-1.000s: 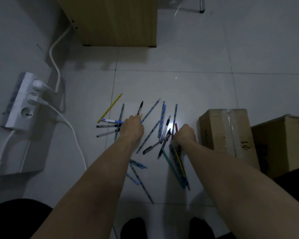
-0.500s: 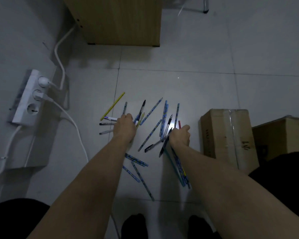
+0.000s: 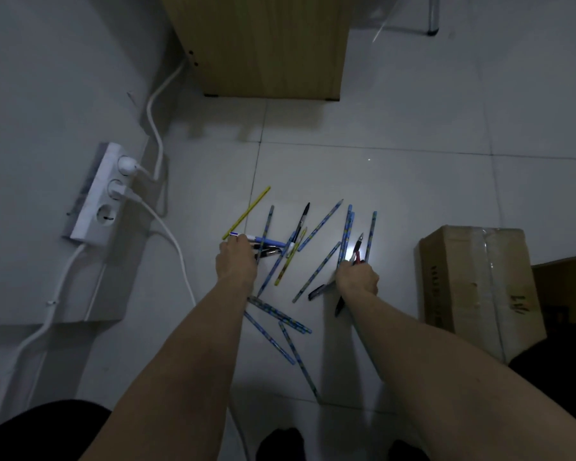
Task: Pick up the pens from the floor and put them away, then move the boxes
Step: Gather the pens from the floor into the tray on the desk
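Several pens lie scattered on the grey tiled floor [image 3: 363, 168]: blue patterned ones [image 3: 320, 224], a yellow one [image 3: 246, 212] at the left, a black one [image 3: 304, 216]. My left hand [image 3: 235, 259] reaches over the left-hand pens and its fingers curl on a white-and-blue pen [image 3: 263, 241]. My right hand [image 3: 358, 277] grips a bundle of pens, red and black tips [image 3: 358, 249] sticking out above the fist. A taped cardboard box [image 3: 473, 281] stands to the right, a second box [image 3: 569, 281] beside it at the frame edge.
A white power strip [image 3: 95, 201] with plugged cables [image 3: 167, 227] lies against the left wall. A wooden cabinet [image 3: 263, 44] stands at the back. A metal chair leg [image 3: 433, 15] shows top right. My feet [image 3: 280, 444] are at the bottom edge.
My left hand slid left from the middle pens onto the white-and-blue pen. My right hand gathered more pens and lifted its bundle a little.
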